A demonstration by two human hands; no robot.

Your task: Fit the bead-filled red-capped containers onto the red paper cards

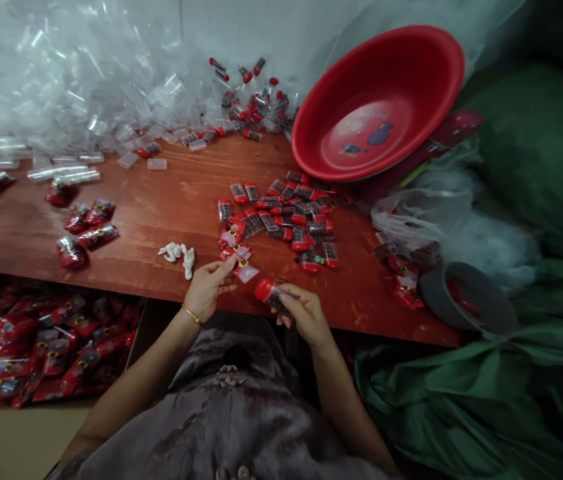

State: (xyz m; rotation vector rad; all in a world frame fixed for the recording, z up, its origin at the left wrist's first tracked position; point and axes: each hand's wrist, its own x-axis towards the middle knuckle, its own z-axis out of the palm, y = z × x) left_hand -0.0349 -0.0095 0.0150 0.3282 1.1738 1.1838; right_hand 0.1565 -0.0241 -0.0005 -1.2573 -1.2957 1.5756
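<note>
Your right hand (304, 313) is closed around a red-capped vial (272, 292) at the worktop's (171, 200) near edge, its long axis roughly level with the cap pointing left. Your left hand (206, 288) pinches a small clear packet (244, 269) just beside it. The vial looks light, stiff and slippery; grip its body. More vials (286, 217) lie beyond, towards a red basin (378, 100) at the far edge.

Hidden, cropped and unreadable items

Red-capped tube (272, 292): lower part covered by the right hand (304, 315); label too small to read. Packet (244, 268): one corner under the left hand (206, 288) fingers. Box of red packets (36, 353): cut by left edge, far side under the tabletop (171, 193). Grey cup (466, 297): contents unclear. Basin (378, 100): printed picture blurred.
</note>
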